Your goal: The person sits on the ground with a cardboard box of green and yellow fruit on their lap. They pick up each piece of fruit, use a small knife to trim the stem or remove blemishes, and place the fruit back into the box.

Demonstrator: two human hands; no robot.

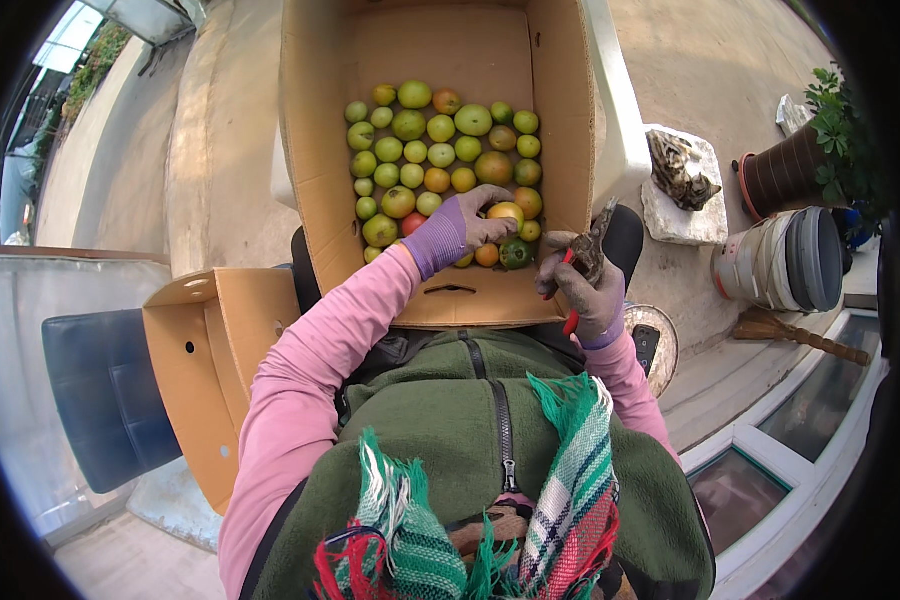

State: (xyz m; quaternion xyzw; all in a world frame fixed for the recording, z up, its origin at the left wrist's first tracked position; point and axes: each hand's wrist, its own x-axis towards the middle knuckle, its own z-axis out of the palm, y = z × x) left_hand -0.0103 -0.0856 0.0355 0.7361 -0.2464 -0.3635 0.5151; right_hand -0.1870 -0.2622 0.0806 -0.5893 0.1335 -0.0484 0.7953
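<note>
A large cardboard box in front of me holds several rows of tomatoes, mostly green, with some turning orange and one red tomato. My left hand, in a purple and grey work glove, reaches into the box with thumb and fingers around a yellow-orange tomato. A dark green tomato lies just below those fingers. Over the box's near right corner, my right hand, gloved alike, grips pruning shears with red handles, their dirty blades pointing away from me.
On my left, a second cardboard box stands by a dark blue padded seat. To the right, a cat lies on a white foam block, near stacked buckets, a potted plant and a hand broom. A phone rests beside my right leg.
</note>
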